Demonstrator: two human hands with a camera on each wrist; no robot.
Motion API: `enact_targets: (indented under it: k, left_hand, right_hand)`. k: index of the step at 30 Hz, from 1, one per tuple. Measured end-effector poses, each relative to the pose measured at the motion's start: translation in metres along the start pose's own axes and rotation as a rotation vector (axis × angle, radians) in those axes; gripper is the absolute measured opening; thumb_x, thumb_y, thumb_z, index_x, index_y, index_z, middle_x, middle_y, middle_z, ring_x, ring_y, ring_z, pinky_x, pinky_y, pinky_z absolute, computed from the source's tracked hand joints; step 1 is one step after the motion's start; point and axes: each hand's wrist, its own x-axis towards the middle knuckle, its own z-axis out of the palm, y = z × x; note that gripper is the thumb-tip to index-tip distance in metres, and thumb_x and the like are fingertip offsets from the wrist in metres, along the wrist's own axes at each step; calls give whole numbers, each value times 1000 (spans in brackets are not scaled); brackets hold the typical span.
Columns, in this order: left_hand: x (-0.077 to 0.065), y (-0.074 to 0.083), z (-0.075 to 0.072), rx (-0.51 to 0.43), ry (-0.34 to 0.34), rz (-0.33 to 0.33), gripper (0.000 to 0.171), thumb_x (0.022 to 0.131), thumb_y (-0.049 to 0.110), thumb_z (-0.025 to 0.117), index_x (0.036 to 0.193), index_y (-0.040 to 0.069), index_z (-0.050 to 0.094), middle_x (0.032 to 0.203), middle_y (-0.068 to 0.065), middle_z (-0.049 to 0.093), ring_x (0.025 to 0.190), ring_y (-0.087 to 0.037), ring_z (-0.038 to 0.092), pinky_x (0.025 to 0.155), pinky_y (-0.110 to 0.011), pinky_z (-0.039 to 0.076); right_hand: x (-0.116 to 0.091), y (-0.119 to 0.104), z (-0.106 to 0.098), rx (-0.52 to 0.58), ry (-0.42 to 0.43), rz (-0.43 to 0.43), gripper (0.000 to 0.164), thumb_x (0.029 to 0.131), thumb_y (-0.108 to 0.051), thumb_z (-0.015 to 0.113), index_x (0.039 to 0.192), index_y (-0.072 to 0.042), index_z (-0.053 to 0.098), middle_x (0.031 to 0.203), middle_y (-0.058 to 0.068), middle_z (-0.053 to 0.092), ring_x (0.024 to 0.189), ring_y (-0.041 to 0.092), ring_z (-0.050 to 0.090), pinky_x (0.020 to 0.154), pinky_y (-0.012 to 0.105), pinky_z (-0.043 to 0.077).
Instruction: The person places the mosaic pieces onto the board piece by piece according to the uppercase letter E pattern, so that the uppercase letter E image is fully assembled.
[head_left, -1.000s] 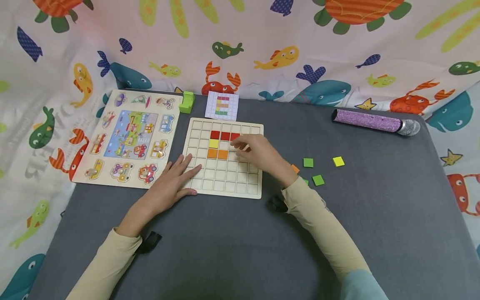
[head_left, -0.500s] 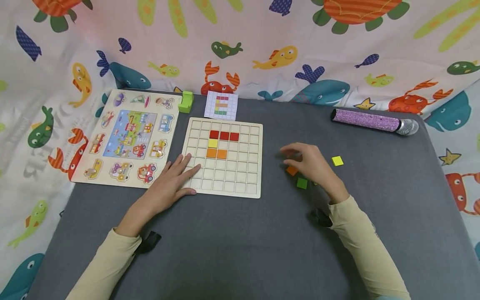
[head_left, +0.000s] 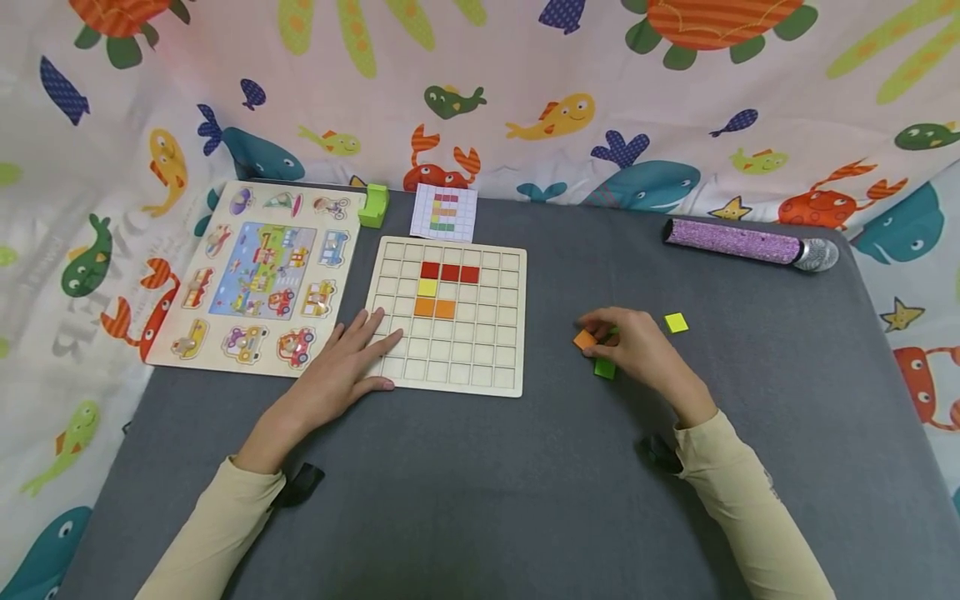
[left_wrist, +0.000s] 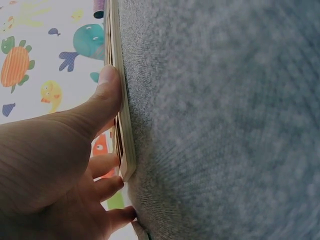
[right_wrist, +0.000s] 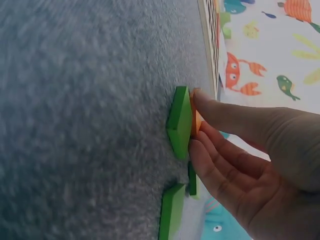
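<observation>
A wooden grid board (head_left: 480, 350) lies flat, with red tiles (head_left: 450, 272), a yellow tile (head_left: 427, 287) and two orange tiles (head_left: 434, 307) set in its squares. My left hand (head_left: 341, 367) rests with spread fingers on its left edge; the thumb lies along the near side in the left wrist view. Right of the board, my right hand (head_left: 637, 337) pinches a loose orange tile (head_left: 584, 339) between thumb and fingers at table height. Green tiles (right_wrist: 180, 122) lie beside and partly under that hand. Another yellow tile (head_left: 676, 322) lies farther right.
A pattern card (head_left: 453, 212) lies behind the board, near a green block (head_left: 373, 206). On the left is a wooden picture puzzle (head_left: 180, 333). A purple glittery microphone (head_left: 735, 240) lies at the back right. A sea-animal cloth (head_left: 517, 50) hangs behind the grey table (head_left: 450, 500).
My right hand has left the board, where it hovered by the red row, and moved right and down to the loose tiles, now holding an orange one. The left hand has stayed put.
</observation>
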Motion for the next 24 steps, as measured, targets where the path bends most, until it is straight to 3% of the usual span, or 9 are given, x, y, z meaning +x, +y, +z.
enact_targets:
  k: [7,14,24]
  left_hand:
    - [0,1,-1,5,-2,-2,72,91,36,68,152,13,38,162,-17,14,150,-36,4,116,-61,6]
    - [1,1,-1,-7,0,-6,71,91,36,68,152,13,39,162,-16,14,150,-36,4,116,-60,6]
    - [0,2,-1,-9,10,0,71,91,35,68,151,12,39,162,-17,16,149,-37,6,116,-61,7]
  right_hand:
    - [3,-7,3,2,-8,-18,36,80,6,77,115,2,69,101,12,68,90,25,64,76,39,57]
    - [13,-11,2,32,3,-30,31,85,4,73,115,1,69,94,10,68,87,21,64,77,39,57]
    - [51,-44,10,62,-32,-96,30,87,0,73,117,-1,69,94,8,68,86,19,63,78,38,56]
